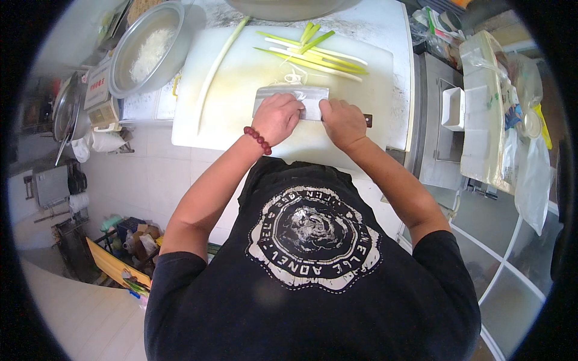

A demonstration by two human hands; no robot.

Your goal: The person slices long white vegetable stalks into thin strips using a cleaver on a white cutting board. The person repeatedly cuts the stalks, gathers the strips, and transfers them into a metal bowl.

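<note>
A cleaver is held over the white cutting board, its broad blade facing up. My right hand is closed around its handle, whose dark end shows past my fingers. Over the left part of the blade lies my left hand, fingers bent and close together; what is under them is hidden. White scallion shreds cling to the blade by my left fingertips. More thin shreds lie just beyond the blade. Farther back are several cut scallion lengths, white and green. One long scallion stalk lies alone at the left.
A clear plastic bowl with white shreds stands left of the board. A large round vessel is at the back edge. On the right are a white container and a foam box with plastic bags.
</note>
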